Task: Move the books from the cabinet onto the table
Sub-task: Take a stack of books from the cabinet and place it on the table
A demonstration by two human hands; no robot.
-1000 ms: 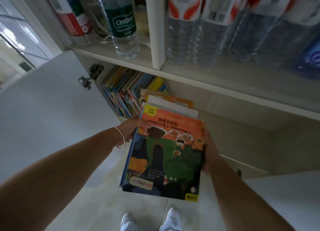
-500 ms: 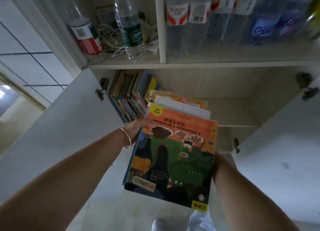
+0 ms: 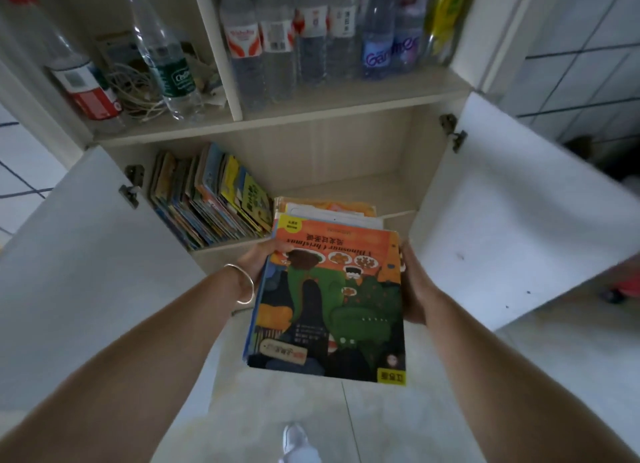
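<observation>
- Books, held stack (image 3: 329,299): several flat picture books carried together, clear of the cabinet (image 3: 346,116) and in front of its lower compartment, above the tiled floor (image 3: 277,410). Top cover is orange, green and dark, with its printed title reading upside down from this view. Edges of lighter books show beyond its far end.
- Left hand (image 3: 258,260): clasped on the stack's left edge near the far corner, thumb lying on the top cover, fingers hidden beneath. A thin bangle (image 3: 244,284) sits on the wrist.
- Right hand (image 3: 414,289): wrapped around the stack's right edge, palm against the side; fingertips are hidden under the books.
- Books, remaining row (image 3: 207,199): stands on edge at the left end of the lower compartment, leaning to the right, against the left wall. The rest of that shelf floor is bare wood.
- Cabinet doors: left door (image 3: 86,254) and right door (image 3: 502,220) both swung open toward the camera, hinges visible at their upper inner corners.
- Upper shelf: plastic water bottles (image 3: 294,39) stand in a tight group right of the vertical divider (image 3: 218,46); left of it, two more bottles and a tangle of pale cable (image 3: 135,91).
- Foot of frame: one light-coloured shoe (image 3: 294,442) on the floor, directly below the stack.
- Table: not in view.
</observation>
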